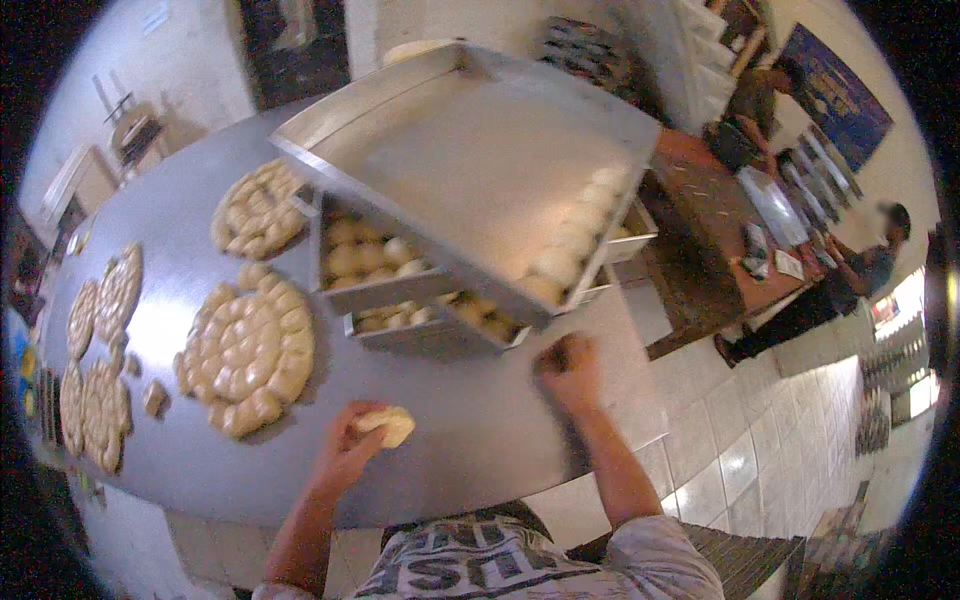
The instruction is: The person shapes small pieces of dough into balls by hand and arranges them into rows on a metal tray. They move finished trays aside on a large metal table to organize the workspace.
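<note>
My left hand (345, 445) pinches a pale, flattened piece of dough (393, 427) above the metal table, near its front edge. My right hand (572, 372) is curled closed just in front of the near corner of the top tray; its fingers are blurred and in shadow, so what they hold, if anything, cannot be made out. That large metal tray (430, 160) carries a row of dough balls (575, 240) along its right side. Beneath it, smaller trays (385, 290) full of dough balls are stacked crosswise.
Left of the trays, a big round of divided dough (248, 350) lies on the table (440, 470), with another round (258, 210) behind it. Several dough clusters (97, 410) spread farther left. Beyond a tiled floor (730, 460), two people stand by a wooden table (700, 230) at right.
</note>
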The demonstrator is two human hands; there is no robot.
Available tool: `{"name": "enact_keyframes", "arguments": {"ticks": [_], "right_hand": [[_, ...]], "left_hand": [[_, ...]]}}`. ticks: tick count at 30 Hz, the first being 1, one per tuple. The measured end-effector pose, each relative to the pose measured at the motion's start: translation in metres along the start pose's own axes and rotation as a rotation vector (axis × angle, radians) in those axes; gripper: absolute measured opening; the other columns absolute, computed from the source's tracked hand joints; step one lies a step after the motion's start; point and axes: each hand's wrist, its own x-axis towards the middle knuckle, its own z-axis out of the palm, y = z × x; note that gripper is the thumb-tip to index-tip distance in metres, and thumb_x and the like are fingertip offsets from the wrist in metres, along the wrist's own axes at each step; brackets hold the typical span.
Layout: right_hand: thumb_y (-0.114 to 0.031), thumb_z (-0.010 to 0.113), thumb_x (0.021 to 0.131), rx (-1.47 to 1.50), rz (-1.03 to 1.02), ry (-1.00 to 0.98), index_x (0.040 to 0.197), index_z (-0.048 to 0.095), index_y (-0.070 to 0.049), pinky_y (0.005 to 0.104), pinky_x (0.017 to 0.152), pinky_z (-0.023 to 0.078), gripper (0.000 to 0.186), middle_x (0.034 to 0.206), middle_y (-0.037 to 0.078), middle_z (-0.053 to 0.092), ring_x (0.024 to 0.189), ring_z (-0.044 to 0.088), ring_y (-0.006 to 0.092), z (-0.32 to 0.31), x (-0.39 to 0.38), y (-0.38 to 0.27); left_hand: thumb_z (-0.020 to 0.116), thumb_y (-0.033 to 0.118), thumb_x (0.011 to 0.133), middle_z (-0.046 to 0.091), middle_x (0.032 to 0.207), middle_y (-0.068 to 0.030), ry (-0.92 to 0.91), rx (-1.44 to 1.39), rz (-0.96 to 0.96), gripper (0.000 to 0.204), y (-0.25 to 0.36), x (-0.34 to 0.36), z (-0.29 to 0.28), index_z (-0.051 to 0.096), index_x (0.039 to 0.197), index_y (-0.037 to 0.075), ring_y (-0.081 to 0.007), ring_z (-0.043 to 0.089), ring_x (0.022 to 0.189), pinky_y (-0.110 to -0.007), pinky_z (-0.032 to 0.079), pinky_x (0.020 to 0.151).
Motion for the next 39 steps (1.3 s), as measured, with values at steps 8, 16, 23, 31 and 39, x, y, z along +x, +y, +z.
{"name": "enact_keyframes", "arguments": {"ticks": [8, 16, 23, 31, 39], "right_hand": [[-0.022, 0.065, 0.07, -0.147, 0.087, -0.339, 0.092, 0.056, -0.002, 0.0471, 0.09, 0.036, 0.031, 0.1, 0.017, 0.054, 0.098, 0.046, 0.039, -0.048, 0.036, 0.057], [-0.015, 0.062, 0.072, 0.661, 0.159, -0.501, 0.099, 0.058, -0.003, 0.0306, 0.08, 0.045, 0.03, 0.097, 0.007, 0.058, 0.089, 0.054, 0.0159, -0.176, 0.085, 0.047], [-0.02, 0.055, 0.081, 0.067, -0.477, -0.254, 0.108, 0.055, -0.001, 0.0297, 0.081, 0.044, 0.034, 0.095, 0.008, 0.06, 0.087, 0.057, 0.0183, -0.207, 0.291, -0.056], [-0.015, 0.045, 0.091, 0.378, -0.627, 0.277, 0.102, 0.057, 0.002, 0.0271, 0.067, 0.046, 0.023, 0.082, 0.008, 0.06, 0.074, 0.057, 0.0135, -0.224, 0.149, -0.161], [-0.005, 0.052, 0.079, 0.479, -0.315, -0.857, 0.116, 0.053, 0.002, 0.0344, 0.089, 0.042, 0.037, 0.11, 0.015, 0.057, 0.102, 0.055, 0.0282, -0.007, -0.079, -0.182]], "left_hand": [[0.061, 0.003, 0.077, 0.056, 0.095, -0.0058, 0.071, 0.025, -0.07, 0.028, 0.01, 0.019, 0.068, 0.052, 0.105, 0.005, -0.0133, 0.055, 0.086, -0.027, 0.048, 0.069], [0.063, 0.004, 0.075, 0.054, 0.093, -0.0049, 0.363, -0.049, -0.04, 0.024, 0.0, -0.018, 0.037, 0.053, 0.096, 0.003, -0.0136, 0.053, 0.085, -0.028, 0.046, 0.073], [0.065, 0.002, 0.073, 0.05, 0.099, -0.0076, 0.128, 0.125, 0.18, 0.026, 0.021, -0.013, 0.053, 0.054, 0.097, 0.003, -0.0161, 0.051, 0.091, -0.027, 0.045, 0.075], [0.058, -0.004, 0.077, 0.051, 0.103, -0.0114, 0.37, -0.077, 0.289, 0.025, 0.024, -0.057, 0.021, 0.057, 0.101, 0.001, -0.0208, 0.053, 0.094, -0.03, 0.047, 0.079], [0.059, 0.0, 0.08, 0.06, 0.097, -0.0115, 0.24, 0.146, 0.284, 0.023, 0.02, -0.066, -0.005, 0.059, 0.103, 0.003, -0.0161, 0.059, 0.087, -0.027, 0.048, 0.072]]}}
